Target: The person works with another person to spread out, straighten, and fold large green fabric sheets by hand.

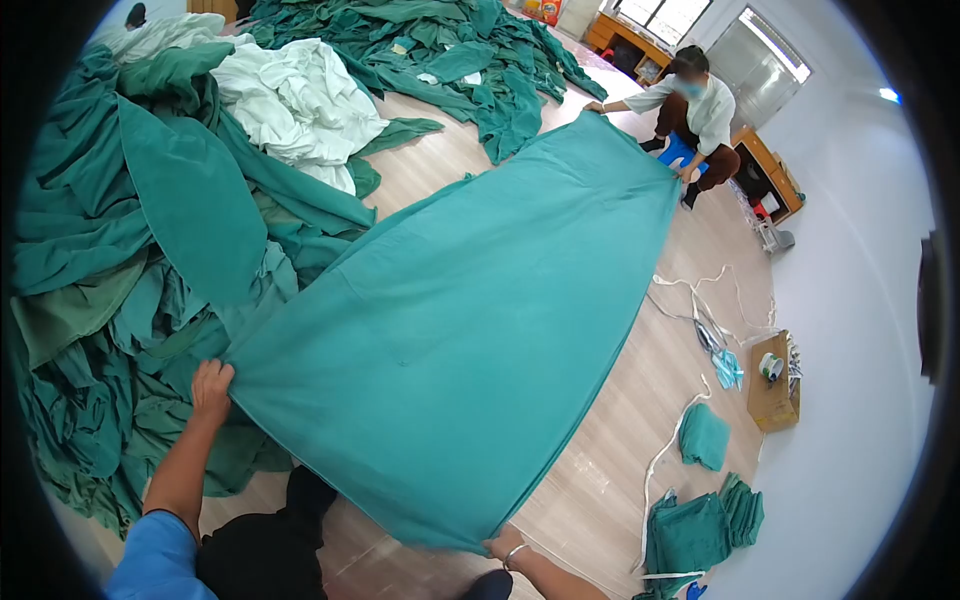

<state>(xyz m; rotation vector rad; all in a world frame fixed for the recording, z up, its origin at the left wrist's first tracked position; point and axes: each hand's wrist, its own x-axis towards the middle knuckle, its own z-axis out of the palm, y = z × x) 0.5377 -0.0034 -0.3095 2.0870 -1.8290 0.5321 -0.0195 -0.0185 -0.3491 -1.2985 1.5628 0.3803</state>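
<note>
A large green rectangular fabric sheet [460,310] stretches over the pale wood-look floor [600,450], its long axis slanting from the near edge up and right toward a seated co-worker [713,115] holding the far end. The left hand [212,388] grips its near left corner beside a heaped green cloth pile [75,220]; the right hand [506,544] pinches the near right corner.

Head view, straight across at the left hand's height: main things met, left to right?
Heap of green cloth → left hand → stretched green sheet → light-blue item on the floor → cardboard box.
</note>
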